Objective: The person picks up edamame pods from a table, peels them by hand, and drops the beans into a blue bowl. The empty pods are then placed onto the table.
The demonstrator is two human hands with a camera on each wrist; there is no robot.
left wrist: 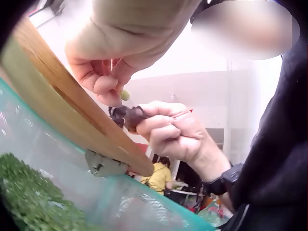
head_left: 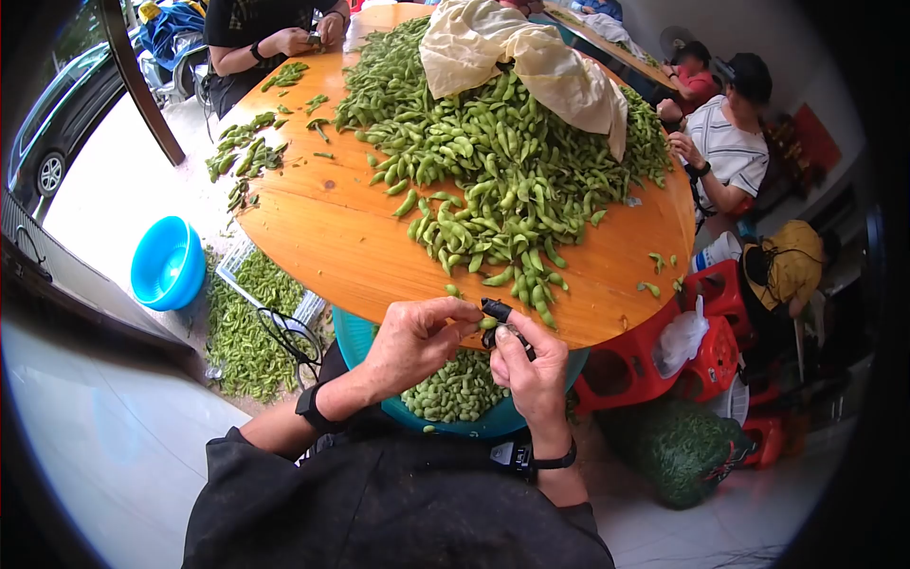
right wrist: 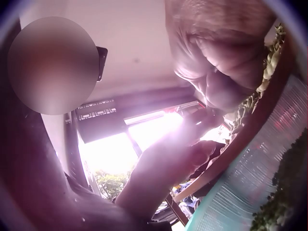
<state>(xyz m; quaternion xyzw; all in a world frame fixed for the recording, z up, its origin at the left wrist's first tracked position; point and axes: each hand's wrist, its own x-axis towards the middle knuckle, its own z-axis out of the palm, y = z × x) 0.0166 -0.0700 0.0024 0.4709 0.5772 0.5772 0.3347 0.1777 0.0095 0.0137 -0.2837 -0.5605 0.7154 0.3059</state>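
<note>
Over the table's near edge, my left hand (head_left: 417,343) pinches a small green soybean pod (head_left: 487,323) between thumb and fingers. My right hand (head_left: 533,365) meets it from the other side, fingers curled and black wrapping (head_left: 496,309) on its fingertips, gripping at the same pod. In the left wrist view the pod (left wrist: 125,95) shows beside the left fingertips, just above the black wrapping. Below both hands stands a teal basket (head_left: 343,334) with shelled green beans (head_left: 453,389) in it. A big heap of soybean pods (head_left: 493,180) covers much of the round wooden table (head_left: 322,228).
A cream cloth (head_left: 521,57) lies on the heap. On the floor at left are a blue basin (head_left: 171,264) and many green pods (head_left: 251,351). Red stools (head_left: 616,365) and a stuffed green net sack (head_left: 678,450) stand at right. Other people (head_left: 725,133) are around the tables.
</note>
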